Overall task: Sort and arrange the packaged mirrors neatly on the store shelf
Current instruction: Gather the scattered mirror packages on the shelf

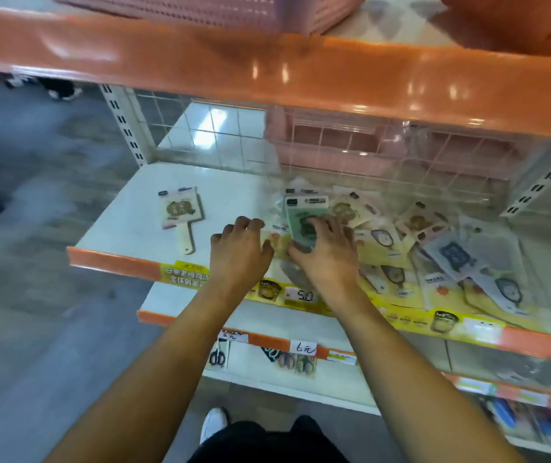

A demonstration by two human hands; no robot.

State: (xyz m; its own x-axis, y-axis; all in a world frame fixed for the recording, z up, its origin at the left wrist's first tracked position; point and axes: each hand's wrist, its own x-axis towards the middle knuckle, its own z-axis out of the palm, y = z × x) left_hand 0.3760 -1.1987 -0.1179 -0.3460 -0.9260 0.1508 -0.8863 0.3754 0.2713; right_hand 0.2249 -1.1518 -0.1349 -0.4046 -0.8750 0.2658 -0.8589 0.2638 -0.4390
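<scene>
Fingers [307, 225] of my right hand [329, 252] curl round a green packaged mirror [302, 218], tilted up off the white shelf [134, 225]. My left hand [239, 250] rests beside it, fingers loosely bent, holding nothing. One cream handled mirror [180, 213] lies alone at left; a jumbled pile [434, 242] spreads right.

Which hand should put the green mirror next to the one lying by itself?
Probably the right hand: it already grips the green packaged mirror. The left hand holds nothing and is nearer the lone mirror, so it could steady that one.
</scene>
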